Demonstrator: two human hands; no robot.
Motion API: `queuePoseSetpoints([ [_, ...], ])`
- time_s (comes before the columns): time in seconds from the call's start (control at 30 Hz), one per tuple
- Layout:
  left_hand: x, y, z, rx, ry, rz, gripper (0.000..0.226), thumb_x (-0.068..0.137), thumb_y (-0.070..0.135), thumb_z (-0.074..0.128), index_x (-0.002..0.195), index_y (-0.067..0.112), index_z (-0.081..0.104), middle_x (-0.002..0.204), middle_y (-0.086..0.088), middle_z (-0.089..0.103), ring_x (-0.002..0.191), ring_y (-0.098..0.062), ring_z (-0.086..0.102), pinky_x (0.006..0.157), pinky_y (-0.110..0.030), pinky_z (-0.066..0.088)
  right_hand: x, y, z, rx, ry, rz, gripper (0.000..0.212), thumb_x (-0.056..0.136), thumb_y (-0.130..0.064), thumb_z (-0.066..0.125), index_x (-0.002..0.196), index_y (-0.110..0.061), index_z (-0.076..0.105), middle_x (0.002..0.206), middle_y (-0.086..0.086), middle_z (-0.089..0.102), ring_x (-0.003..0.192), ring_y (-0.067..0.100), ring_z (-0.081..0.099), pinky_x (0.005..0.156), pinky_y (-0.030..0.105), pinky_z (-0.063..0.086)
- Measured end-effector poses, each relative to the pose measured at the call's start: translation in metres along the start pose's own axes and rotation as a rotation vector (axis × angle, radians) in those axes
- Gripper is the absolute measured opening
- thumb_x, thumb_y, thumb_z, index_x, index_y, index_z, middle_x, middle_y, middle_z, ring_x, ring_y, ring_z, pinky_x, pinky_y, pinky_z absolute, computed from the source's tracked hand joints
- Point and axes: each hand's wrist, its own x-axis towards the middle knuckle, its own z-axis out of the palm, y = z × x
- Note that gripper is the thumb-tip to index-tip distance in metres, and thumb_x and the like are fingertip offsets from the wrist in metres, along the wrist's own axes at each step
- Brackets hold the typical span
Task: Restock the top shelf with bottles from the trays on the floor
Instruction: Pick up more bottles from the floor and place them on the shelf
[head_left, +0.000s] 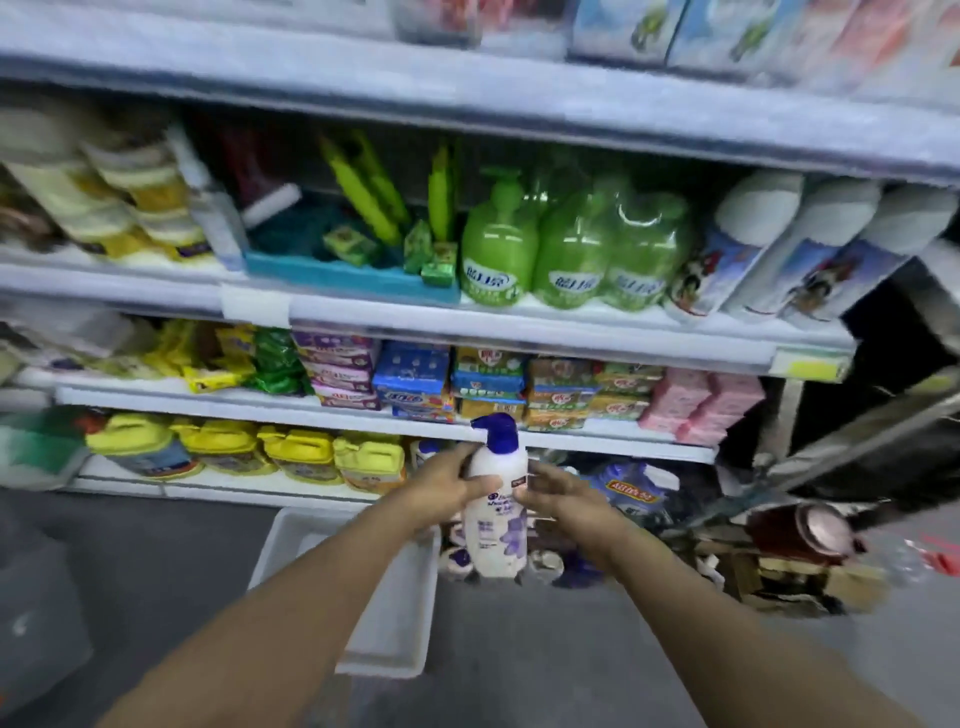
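Note:
I hold a white pump bottle (496, 530) with a dark blue cap and a purple label upright in front of the lower shelves. My left hand (447, 486) grips its upper body from the left. From the right, my right hand (563, 493) touches the bottle with its fingers closed around its side. A white tray (395, 613) lies on the floor under my left forearm. More white and purple bottles (460, 558) lie low on the floor behind the held bottle. The top shelf (467, 88) runs across the upper part of the view.
Green soap bottles (571, 249) and a teal bin (337, 270) stand on the shelf below the top one. Packets and soap boxes (488, 384) fill the shelf under that, yellow jugs (291, 452) the lowest. Clutter (779, 551) lies on the floor at right. A grey box (36, 623) is at left.

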Motion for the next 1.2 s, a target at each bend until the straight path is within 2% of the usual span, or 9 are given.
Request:
queuePoseSetpoints([
  [0.2,-0.071,0.126,-0.026,0.002,0.044,0.142,0.043,0.093,0.023,0.070,0.134,0.019,0.055,0.125,-0.005,0.065,0.115,-0.022,0.063,0.103,-0.043,0.051,-0.087,-0.097,-0.018,-0.045,-0.060,-0.178,0.045,0.087,-0.019,0.077,0.131,-0.022,0.063,0.121,-0.002,0.073,0.108,0.016,0.068,0.086,0.030,0.052],
  [0.3,-0.100,0.173,-0.034,0.004,0.053,0.208,0.034,0.097,0.017,0.064,0.129,0.012,0.057,0.121,-0.009,0.067,0.100,-0.019,0.066,0.084,-0.027,0.058,-0.120,-0.130,-0.026,-0.087,-0.091,-0.276,0.053,0.082,-0.018,0.080,0.132,-0.017,0.061,0.123,0.001,0.072,0.115,0.020,0.067,0.104,0.038,0.051],
  [0.4,-0.134,0.226,-0.040,0.012,0.067,0.278,0.023,0.099,0.014,0.061,0.121,0.010,0.059,0.104,-0.002,0.068,0.087,-0.013,0.064,0.068,-0.017,0.054,-0.154,-0.164,-0.037,-0.079,-0.140,-0.342,0.046,0.087,-0.005,0.073,0.131,-0.013,0.061,0.125,0.008,0.071,0.115,0.028,0.067,0.098,0.040,0.055],
  [0.6,-0.184,0.321,-0.048,-0.005,0.143,0.415,0.033,0.095,0.031,0.066,0.125,0.016,0.062,0.114,-0.004,0.073,0.102,-0.021,0.070,0.093,-0.041,0.057,-0.221,-0.243,-0.060,-0.078,-0.092,-0.517,0.042,0.086,-0.009,0.075,0.126,-0.015,0.064,0.124,0.004,0.072,0.113,0.020,0.068,0.087,0.026,0.055],
  [0.77,-0.215,0.386,-0.044,-0.090,0.256,0.566,0.043,0.090,0.031,0.072,0.126,0.013,0.057,0.120,-0.005,0.067,0.101,-0.012,0.066,0.072,-0.023,0.054,-0.274,-0.303,-0.088,-0.017,-0.082,-0.650,0.037,0.089,-0.009,0.072,0.124,-0.016,0.065,0.120,0.005,0.073,0.100,0.018,0.072,0.076,0.029,0.058],
  [0.87,-0.228,0.403,-0.042,-0.177,0.248,0.543,0.045,0.085,0.025,0.078,0.122,0.011,0.057,0.119,-0.007,0.067,0.103,-0.016,0.067,0.072,-0.030,0.059,-0.297,-0.336,-0.100,0.014,-0.023,-0.725,0.034,0.088,-0.017,0.074,0.121,-0.017,0.067,0.115,0.003,0.075,0.103,0.018,0.068,0.092,0.041,0.053],
  [1.0,-0.249,0.430,-0.038,-0.162,0.291,0.532,0.044,0.081,0.023,0.082,0.117,0.017,0.058,0.117,-0.004,0.067,0.108,-0.021,0.065,0.085,-0.042,0.058,-0.323,-0.374,-0.112,0.040,0.012,-0.796,0.041,0.085,-0.021,0.077,0.124,-0.015,0.065,0.104,-0.003,0.076,0.091,0.013,0.070,0.070,0.029,0.053],
  [1.1,-0.267,0.465,-0.038,-0.126,0.316,0.586,0.041,0.084,0.019,0.079,0.118,0.018,0.057,0.115,-0.002,0.067,0.108,-0.021,0.065,0.091,-0.045,0.056,-0.343,-0.400,-0.120,0.020,0.013,-0.853,0.055,0.079,-0.027,0.084,0.129,-0.017,0.063,0.112,0.002,0.076,0.099,0.018,0.073,0.078,0.034,0.055],
  [1.2,-0.274,0.498,-0.034,-0.134,0.342,0.644,0.041,0.083,0.014,0.080,0.118,0.014,0.059,0.113,-0.005,0.071,0.105,-0.024,0.068,0.095,-0.051,0.055,-0.360,-0.422,-0.130,0.032,0.022,-0.882,0.046,0.082,-0.027,0.080,0.125,-0.019,0.065,0.111,0.007,0.076,0.094,0.021,0.074,0.068,0.030,0.057],
])
